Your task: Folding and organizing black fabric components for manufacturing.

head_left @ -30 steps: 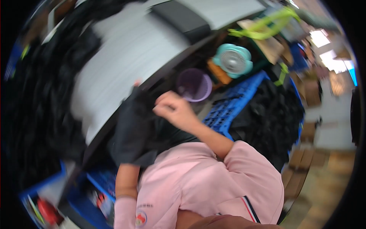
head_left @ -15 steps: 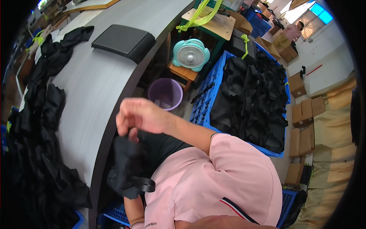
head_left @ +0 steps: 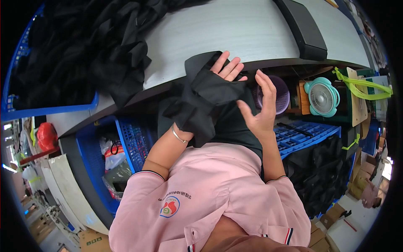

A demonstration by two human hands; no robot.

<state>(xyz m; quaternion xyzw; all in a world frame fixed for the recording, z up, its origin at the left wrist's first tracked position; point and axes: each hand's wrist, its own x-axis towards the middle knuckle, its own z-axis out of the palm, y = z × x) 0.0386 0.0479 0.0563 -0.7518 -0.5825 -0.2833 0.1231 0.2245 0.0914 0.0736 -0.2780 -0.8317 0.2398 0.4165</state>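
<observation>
A black fabric piece [head_left: 205, 94] covers my left hand [head_left: 229, 69] and wrist, with loose flaps hanging toward my lap. The left fingers stick out past its upper edge, stretched and flat; the palm and thumb are mostly hidden under the cloth. Just to the right of it, my right hand [head_left: 263, 103] is raised with fingers and thumb apart, holding nothing. A small gap separates it from the fabric. Both hands are above my lap at the near edge of the grey table [head_left: 235, 33].
Black fabric pieces [head_left: 84, 54] lie heaped at the table's left, by a blue crate. Below stands a blue basket [head_left: 98, 157] with plastic bags. At the right are a dark panel [head_left: 300, 29], a purple bin [head_left: 282, 94], a teal fan [head_left: 323, 95] and a crate of black pieces [head_left: 317, 168].
The view has turned left. My right hand, earlier curled by the black fabric piece, is now open and apart from it. The left fingers now show beyond the cloth.
</observation>
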